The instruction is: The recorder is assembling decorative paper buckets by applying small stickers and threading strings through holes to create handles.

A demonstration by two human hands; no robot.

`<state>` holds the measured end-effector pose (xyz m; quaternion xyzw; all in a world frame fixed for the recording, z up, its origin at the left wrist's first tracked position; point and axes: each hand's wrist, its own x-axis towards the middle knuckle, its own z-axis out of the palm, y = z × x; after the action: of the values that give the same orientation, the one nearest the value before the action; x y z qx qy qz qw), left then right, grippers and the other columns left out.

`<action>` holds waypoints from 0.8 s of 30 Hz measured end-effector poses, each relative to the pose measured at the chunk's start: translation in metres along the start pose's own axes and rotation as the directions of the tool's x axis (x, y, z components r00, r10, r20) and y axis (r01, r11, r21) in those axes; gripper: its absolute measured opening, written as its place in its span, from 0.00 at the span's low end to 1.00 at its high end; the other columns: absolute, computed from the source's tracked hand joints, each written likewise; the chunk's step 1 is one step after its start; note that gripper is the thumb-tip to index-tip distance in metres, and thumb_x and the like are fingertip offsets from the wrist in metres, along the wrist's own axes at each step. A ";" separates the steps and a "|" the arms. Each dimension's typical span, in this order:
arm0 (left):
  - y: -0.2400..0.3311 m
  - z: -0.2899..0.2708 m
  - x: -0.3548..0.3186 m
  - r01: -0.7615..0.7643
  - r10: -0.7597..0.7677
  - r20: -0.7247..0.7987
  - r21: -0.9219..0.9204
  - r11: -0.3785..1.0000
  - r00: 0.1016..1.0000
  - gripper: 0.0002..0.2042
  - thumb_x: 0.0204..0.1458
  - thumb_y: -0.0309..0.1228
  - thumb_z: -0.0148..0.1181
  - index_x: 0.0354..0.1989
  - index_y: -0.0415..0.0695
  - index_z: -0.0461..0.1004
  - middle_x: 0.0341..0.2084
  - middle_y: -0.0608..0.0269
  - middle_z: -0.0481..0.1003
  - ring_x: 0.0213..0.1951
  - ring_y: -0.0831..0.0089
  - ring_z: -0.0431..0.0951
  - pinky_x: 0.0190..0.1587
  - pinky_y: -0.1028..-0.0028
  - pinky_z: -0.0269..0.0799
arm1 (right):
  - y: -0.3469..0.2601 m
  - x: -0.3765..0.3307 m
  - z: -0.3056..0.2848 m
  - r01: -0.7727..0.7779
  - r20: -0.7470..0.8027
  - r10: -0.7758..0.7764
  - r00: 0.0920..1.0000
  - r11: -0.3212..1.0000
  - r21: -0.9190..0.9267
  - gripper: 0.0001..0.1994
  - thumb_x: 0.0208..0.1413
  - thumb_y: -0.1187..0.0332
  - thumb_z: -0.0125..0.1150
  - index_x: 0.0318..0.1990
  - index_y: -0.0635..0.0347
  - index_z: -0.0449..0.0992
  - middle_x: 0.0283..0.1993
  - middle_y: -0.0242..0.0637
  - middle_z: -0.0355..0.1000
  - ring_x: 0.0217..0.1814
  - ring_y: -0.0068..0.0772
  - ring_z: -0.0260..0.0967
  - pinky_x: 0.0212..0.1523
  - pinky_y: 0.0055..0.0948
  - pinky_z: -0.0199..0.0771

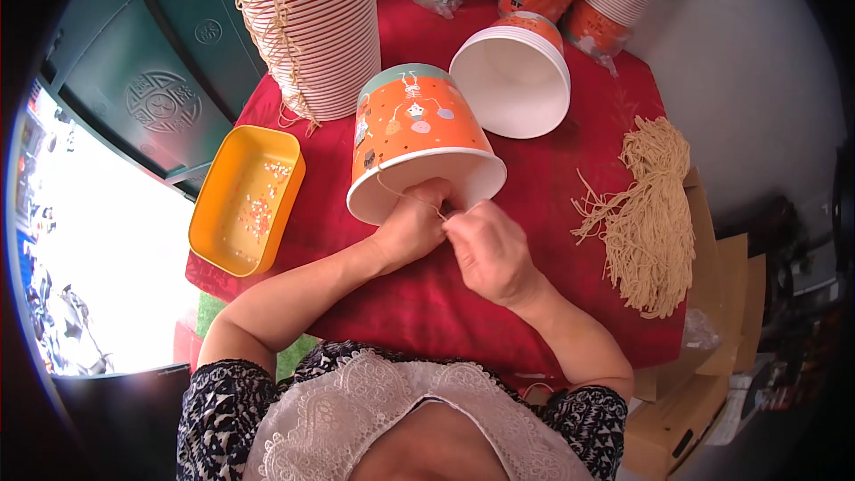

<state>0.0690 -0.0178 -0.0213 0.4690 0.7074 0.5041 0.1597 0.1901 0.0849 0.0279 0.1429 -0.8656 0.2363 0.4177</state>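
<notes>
An orange paper bucket (419, 120) with printed figures and a green base lies tilted, its white-rimmed mouth toward me. A thin beige cord (392, 190) comes over its rim and runs to my hands. My left hand (414, 224) is at the lower part of the mouth, its fingers curled at the cord and partly hidden inside. Just right of it, my right hand (490, 251) pinches the cord between thumb and fingers, close to the left fingertips.
A tall stack of buckets (321, 44) with cords stands back left. Behind lies a white-mouthed bucket stack (517, 80). A yellow tray (245, 196) holding small pale and reddish bits sits left. A beige cord bundle (655, 223) lies right on the red tablecloth (552, 303). Cardboard boxes (681, 414) stand beyond.
</notes>
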 end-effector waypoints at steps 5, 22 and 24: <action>0.007 -0.002 -0.001 -0.077 0.079 0.031 -0.081 0.994 0.996 0.08 0.43 0.23 0.65 0.32 0.40 0.74 0.26 0.64 0.75 0.32 0.73 0.75 0.32 0.71 0.71 | 0.001 -0.006 0.007 0.064 0.148 -0.065 0.987 0.998 0.009 0.11 0.48 0.83 0.61 0.39 0.66 0.70 0.31 0.41 0.66 0.30 0.40 0.69 0.29 0.33 0.73; -0.005 0.004 0.000 -0.125 0.127 -0.048 0.030 0.992 0.991 0.02 0.53 0.22 0.60 0.33 0.38 0.74 0.24 0.60 0.74 0.26 0.76 0.75 0.27 0.73 0.71 | 0.007 -0.020 0.011 -0.297 0.002 0.298 0.955 0.952 -0.074 0.08 0.57 0.77 0.55 0.44 0.66 0.72 0.27 0.49 0.74 0.27 0.49 0.75 0.25 0.42 0.74; 0.009 0.001 0.000 0.009 -0.008 0.025 -0.045 0.999 1.000 0.01 0.56 0.21 0.57 0.34 0.37 0.72 0.24 0.60 0.74 0.24 0.77 0.74 0.25 0.75 0.71 | 0.024 -0.027 0.012 -0.427 -0.024 0.428 0.904 0.896 -0.123 0.08 0.59 0.77 0.53 0.45 0.66 0.71 0.26 0.50 0.74 0.25 0.51 0.75 0.24 0.43 0.74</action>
<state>0.0735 -0.0167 -0.0139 0.4686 0.6958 0.5134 0.1808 0.1880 0.0999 -0.0070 -0.0767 -0.8896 0.2674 0.3624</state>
